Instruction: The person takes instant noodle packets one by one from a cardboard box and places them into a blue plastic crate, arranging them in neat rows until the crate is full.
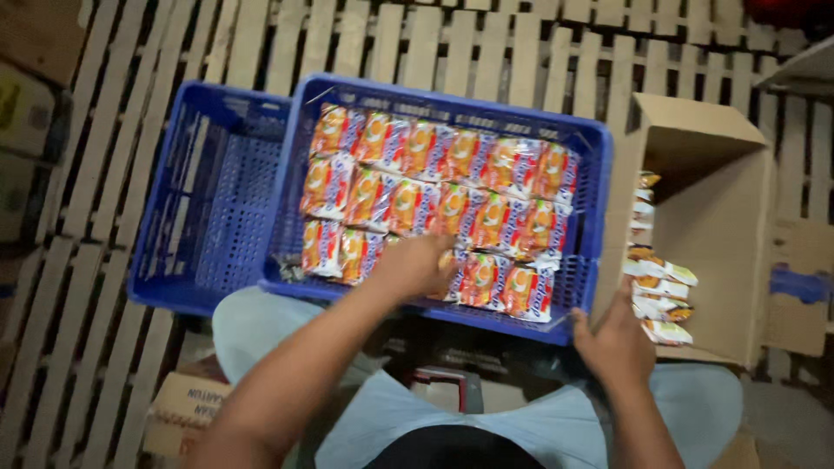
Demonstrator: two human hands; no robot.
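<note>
The person wears pale blue trousers and a black top, with both forearms bare to the hands.

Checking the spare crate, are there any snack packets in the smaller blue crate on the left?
No, the smaller blue crate shows only its bare perforated floor, while the packets fill the larger crate beside it.

Slatted wooden pallets [486, 52] carry 2 blue crates [208, 113] and a cardboard box [721, 217].

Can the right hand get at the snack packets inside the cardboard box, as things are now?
Probably yes. The right hand rests at the box's open side, and the snack packets lie just beside its fingers, with nothing between them. The cardboard box is open toward the person.
</note>
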